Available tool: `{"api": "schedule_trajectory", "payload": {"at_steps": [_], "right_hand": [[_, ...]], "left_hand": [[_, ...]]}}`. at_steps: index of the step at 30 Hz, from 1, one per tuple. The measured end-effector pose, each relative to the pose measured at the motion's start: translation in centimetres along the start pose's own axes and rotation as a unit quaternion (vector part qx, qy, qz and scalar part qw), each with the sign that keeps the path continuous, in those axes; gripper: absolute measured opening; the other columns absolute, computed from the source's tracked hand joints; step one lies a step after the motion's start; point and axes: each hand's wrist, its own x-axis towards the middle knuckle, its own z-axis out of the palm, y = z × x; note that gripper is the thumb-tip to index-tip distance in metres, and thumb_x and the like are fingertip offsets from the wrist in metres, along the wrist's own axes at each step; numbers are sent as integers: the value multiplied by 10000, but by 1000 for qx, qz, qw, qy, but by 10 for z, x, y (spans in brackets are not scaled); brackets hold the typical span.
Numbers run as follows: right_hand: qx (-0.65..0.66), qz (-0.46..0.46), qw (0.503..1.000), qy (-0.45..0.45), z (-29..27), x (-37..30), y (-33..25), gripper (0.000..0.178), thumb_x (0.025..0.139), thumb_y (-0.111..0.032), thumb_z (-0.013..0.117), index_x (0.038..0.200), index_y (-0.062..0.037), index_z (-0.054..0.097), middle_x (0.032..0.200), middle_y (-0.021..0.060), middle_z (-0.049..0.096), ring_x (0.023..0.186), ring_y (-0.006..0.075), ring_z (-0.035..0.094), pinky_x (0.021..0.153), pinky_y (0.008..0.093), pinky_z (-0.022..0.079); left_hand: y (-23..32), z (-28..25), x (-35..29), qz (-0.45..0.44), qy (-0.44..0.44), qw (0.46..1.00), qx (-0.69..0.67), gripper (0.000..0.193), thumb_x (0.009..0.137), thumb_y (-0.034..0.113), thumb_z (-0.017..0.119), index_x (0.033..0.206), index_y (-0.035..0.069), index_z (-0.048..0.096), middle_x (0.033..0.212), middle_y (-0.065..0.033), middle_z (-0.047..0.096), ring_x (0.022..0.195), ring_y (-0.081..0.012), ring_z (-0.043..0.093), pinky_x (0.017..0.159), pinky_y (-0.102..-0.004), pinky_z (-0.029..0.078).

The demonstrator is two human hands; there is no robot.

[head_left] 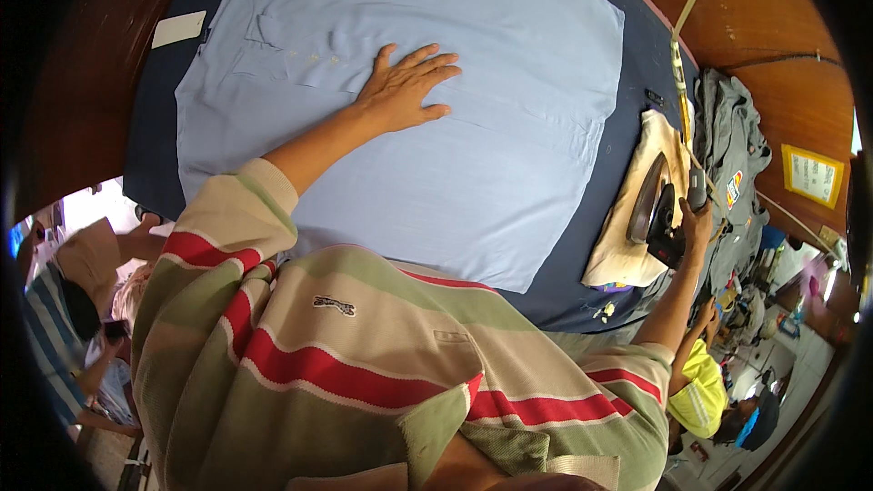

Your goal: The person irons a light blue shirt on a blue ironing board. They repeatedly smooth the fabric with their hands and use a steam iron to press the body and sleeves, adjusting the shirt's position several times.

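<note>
A light blue garment (382, 182) lies spread on the dark blue cloth-covered table (150, 141), with a few creases and a row of small pale marks near its upper left. My left hand (409, 89) rests flat on it, fingers spread, holding nothing. To the right, an iron (647, 200) sits on a folded cream cloth (626, 218), tipped so that its metal soleplate partly shows. Its dark handle is in my right hand (697, 225), whose fingers are closed around it and partly hidden.
A white card (179, 29) lies at the table's left edge. A cord (680, 82) hangs down beside the iron. Grey garments (732, 145) are heaped beyond it, near a wooden wall. One person (700, 382) is at lower right, another (59, 336) at lower left.
</note>
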Motion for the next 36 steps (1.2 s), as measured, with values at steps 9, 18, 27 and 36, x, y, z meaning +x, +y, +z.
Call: {"api": "schedule_trajectory", "payload": {"at_steps": [9,18,27,36], "right_hand": [[95,-191,976,-33,-34,-29,-107,477,686,-239,725,1062,3,560,856,216,644,800,328,642,721,375,485],[47,-428,879,-203,-33,-87,-330,410,683,-213,673,1048,-65,558,802,208,646,775,372,631,698,420,502],[34,-446,870,-209,-26,-105,-362,347,682,-208,649,990,-72,564,751,177,647,724,355,632,669,418,506],[58,-453,864,-212,-25,-122,-399,348,687,-216,653,981,-56,557,749,179,643,723,362,627,657,427,500]], "left_hand": [[2,-9,0,-23,-47,999,-14,617,807,404,609,1353,219,389,1464,51,291,1382,-148,163,1082,-540,73],[-4,-8,-1,-11,-32,999,-23,639,785,390,623,1352,213,389,1475,34,269,1389,-156,148,1072,-561,82],[-138,-29,-64,-166,93,961,200,471,957,406,331,1400,245,325,1474,30,273,1359,-143,232,1055,-535,148],[-166,-42,-80,-199,63,949,234,457,975,395,269,1427,337,230,1498,91,191,1370,-120,191,1096,-483,125]]}}
